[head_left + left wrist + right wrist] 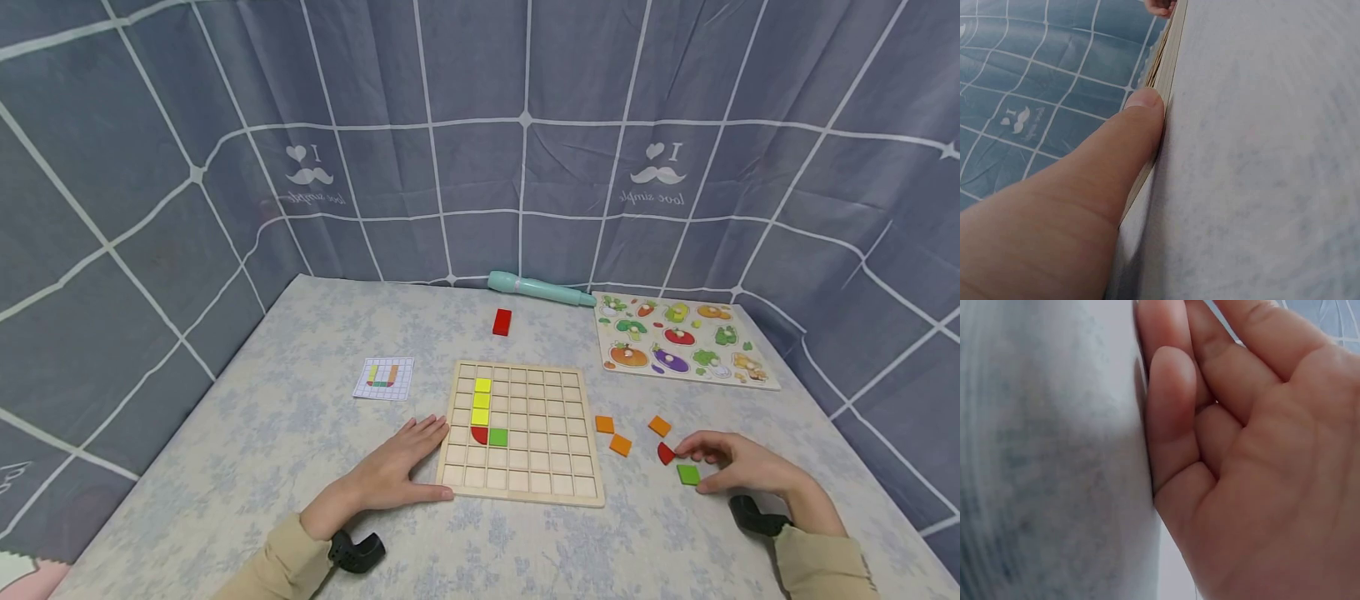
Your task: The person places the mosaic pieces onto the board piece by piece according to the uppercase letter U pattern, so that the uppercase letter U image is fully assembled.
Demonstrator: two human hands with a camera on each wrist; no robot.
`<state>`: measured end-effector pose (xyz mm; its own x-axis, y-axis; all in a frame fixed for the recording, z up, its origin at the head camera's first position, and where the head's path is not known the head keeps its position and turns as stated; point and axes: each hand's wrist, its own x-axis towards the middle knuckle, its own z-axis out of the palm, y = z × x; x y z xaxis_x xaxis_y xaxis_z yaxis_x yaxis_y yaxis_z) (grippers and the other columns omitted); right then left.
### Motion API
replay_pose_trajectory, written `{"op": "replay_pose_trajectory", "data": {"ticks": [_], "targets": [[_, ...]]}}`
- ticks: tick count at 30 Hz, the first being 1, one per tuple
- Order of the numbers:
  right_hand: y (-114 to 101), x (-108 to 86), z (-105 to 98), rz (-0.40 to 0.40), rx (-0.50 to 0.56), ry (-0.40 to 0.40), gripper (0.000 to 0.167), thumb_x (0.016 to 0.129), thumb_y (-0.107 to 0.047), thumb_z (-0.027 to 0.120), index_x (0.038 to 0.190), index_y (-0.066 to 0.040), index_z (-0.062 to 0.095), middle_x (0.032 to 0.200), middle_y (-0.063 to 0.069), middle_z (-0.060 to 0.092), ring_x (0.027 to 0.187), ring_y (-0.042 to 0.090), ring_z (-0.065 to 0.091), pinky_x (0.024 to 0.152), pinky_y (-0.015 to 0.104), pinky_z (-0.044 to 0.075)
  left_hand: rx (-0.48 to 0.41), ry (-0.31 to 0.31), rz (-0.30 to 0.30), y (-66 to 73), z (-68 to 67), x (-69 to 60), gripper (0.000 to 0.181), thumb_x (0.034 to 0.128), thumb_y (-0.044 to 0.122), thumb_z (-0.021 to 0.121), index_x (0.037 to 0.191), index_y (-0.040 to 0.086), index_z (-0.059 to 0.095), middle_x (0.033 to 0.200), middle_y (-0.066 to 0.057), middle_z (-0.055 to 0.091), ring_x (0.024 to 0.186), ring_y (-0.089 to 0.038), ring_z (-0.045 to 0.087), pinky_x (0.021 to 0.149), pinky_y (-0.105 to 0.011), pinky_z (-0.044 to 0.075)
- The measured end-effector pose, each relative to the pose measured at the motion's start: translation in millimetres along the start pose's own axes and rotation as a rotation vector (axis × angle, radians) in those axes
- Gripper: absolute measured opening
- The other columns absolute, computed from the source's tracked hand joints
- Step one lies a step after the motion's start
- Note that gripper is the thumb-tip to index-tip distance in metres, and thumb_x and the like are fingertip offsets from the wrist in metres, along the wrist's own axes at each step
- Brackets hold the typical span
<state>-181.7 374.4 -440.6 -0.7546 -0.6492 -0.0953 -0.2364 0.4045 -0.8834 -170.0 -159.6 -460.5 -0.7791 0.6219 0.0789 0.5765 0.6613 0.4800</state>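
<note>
The left hand [393,471], fingers spread, rests at the left edge of the wooden grid board [525,492]; in the left wrist view its thumb [1129,134] lies along the board's side. On the board, several yellow squares [481,401] form a column above a red quarter piece [479,435], with a green square [498,437] to its right. Right of the board, the right hand [742,467] has bent fingers, the index tip at a loose red piece [665,453] and the thumb by a green square [687,475]. The right wrist view shows curled fingers [1172,394] against the table, no piece visible.
Orange squares [620,445] lie right of the board. A pattern card [384,379] is at its left. Behind are a red block [502,322], a teal stick-like object [542,289] and a vegetable puzzle board [682,342]. A curtain [480,167] hangs behind the table.
</note>
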Motion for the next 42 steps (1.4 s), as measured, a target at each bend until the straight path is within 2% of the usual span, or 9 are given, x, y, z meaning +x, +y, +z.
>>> {"op": "replay_pose_trajectory", "data": {"ticks": [6, 20, 30, 37, 42], "targets": [[-1, 3.0, 2, 0.044, -0.017, 0.024, 0.031, 0.081, -0.003, 0.070, 0.107, 0.007, 0.057, 0.102, 0.005, 0.061, 0.082, 0.014, 0.049, 0.067, 0.022, 0.046, -0.005, 0.008, 0.003, -0.3, -1.1, -0.8, 0.095, 0.0807, 0.064, 0.059, 0.147, 0.003, 0.029, 0.154, -0.007, 0.023, 0.141, -0.019, 0.016, 0.117, -0.036, 0.010], [-6, 9.8, 5, 0.073, -0.090, 0.099, 0.025, 0.082, -0.005, 0.070, 0.102, 0.004, 0.059, 0.087, 0.003, 0.056, 0.073, 0.011, 0.047, 0.058, 0.024, 0.042, -0.001, 0.000, -0.004, -3.0, -2.5, -2.2, 0.096, 0.0812, 0.066, 0.056, 0.148, 0.004, 0.026, 0.154, -0.005, 0.021, 0.142, -0.017, 0.013, 0.117, -0.034, 0.007], [-14, 12.5, 4, 0.130, -0.097, 0.149, 0.024, 0.083, -0.008, 0.070, 0.100, 0.006, 0.060, 0.091, 0.006, 0.061, 0.077, 0.005, 0.054, 0.065, 0.019, 0.049, -0.007, -0.002, -0.014, -2.5, -3.4, -3.1, 0.096, 0.0810, 0.066, 0.056, 0.148, 0.005, 0.027, 0.154, -0.005, 0.021, 0.142, -0.017, 0.013, 0.117, -0.035, 0.008], [-36, 20.8, 9, 0.106, -0.101, 0.264, 0.024, 0.086, -0.009, 0.067, 0.104, 0.006, 0.061, 0.102, 0.011, 0.063, 0.087, 0.007, 0.059, 0.075, 0.020, 0.053, -0.010, -0.004, -0.008, -1.4, -0.4, -1.7, 0.095, 0.0807, 0.066, 0.057, 0.148, 0.005, 0.027, 0.154, -0.006, 0.022, 0.142, -0.018, 0.014, 0.117, -0.036, 0.008], [-58, 43.5, 24, 0.038, -0.138, 0.339, 0.020, 0.083, -0.010, 0.071, 0.100, 0.000, 0.065, 0.101, 0.009, 0.064, 0.087, 0.013, 0.059, 0.075, 0.022, 0.052, -0.009, 0.000, 0.004, -0.2, -0.5, -0.8, 0.096, 0.0811, 0.065, 0.057, 0.148, 0.004, 0.027, 0.154, -0.007, 0.022, 0.142, -0.020, 0.014, 0.117, -0.038, 0.010]]}}
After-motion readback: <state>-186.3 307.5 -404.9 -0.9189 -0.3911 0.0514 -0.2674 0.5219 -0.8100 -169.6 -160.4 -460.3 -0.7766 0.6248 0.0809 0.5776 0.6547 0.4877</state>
